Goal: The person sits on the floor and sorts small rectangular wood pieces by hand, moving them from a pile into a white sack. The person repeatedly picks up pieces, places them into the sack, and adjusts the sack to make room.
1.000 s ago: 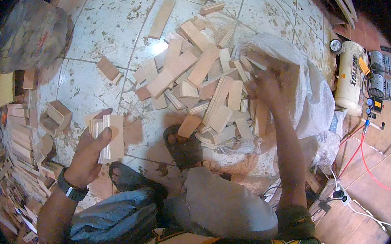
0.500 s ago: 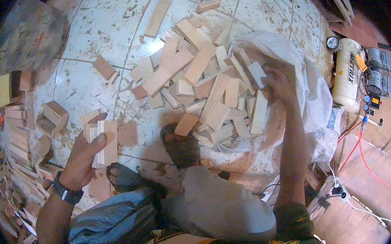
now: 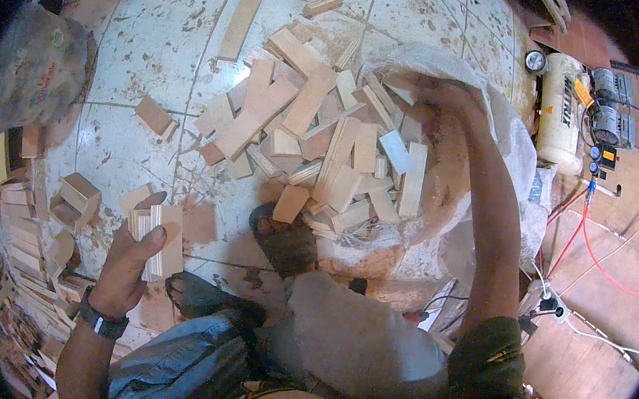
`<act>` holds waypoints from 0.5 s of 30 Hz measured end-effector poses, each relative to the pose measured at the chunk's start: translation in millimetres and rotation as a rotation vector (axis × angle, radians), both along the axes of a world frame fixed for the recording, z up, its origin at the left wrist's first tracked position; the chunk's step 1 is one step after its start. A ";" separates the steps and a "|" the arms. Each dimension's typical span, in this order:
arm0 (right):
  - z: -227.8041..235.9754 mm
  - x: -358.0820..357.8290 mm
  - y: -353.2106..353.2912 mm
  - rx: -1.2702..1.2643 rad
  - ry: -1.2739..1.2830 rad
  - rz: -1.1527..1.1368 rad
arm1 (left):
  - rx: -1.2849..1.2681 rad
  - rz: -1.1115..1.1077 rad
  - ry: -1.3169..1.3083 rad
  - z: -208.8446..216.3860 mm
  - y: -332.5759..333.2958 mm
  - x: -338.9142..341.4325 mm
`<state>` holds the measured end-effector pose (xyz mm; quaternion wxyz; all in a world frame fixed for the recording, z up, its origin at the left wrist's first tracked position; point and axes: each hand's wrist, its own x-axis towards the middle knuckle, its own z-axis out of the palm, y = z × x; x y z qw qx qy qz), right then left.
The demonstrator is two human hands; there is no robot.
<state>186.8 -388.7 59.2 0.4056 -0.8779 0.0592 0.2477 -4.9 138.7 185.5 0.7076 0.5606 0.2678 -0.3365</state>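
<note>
My left hand (image 3: 126,261) is closed around a small stack of wooden blocks (image 3: 167,242), thumb across their pale layered edges. My right hand (image 3: 443,99) reaches into the shaded mouth of a translucent plastic sack (image 3: 509,134), over the far right side of a heap of wooden offcuts (image 3: 310,105). Its fingers look stretched out and hold nothing I can see, though shadow blurs their tips. Just below that hand, a bluish-white block (image 3: 394,152) rests on the heap.
Stacked wood pieces (image 3: 22,246) line the left side, near an open wooden box (image 3: 75,201) and a full sack (image 3: 36,76). An air compressor (image 3: 561,108) with a red hose stands at right. My foot (image 3: 284,242) touches the heap's near edge.
My right hand has let go of the bluish-white block, which now lies on the heap, and has moved farther into the sack. My left hand keeps its stack. The view has shifted slightly.
</note>
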 end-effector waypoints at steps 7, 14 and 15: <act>55.7 -38.6 79.1 -0.037 -0.203 -0.092 | -0.008 -0.001 -0.012 -1.5 1.5 0.6; 43.2 10.4 70.8 -0.676 -0.008 0.303 | -0.005 -0.011 0.002 -4.2 -1.4 2.6; 28.3 20.5 72.4 -0.693 -0.026 0.315 | 0.001 -0.019 -0.007 -5.0 -1.6 2.8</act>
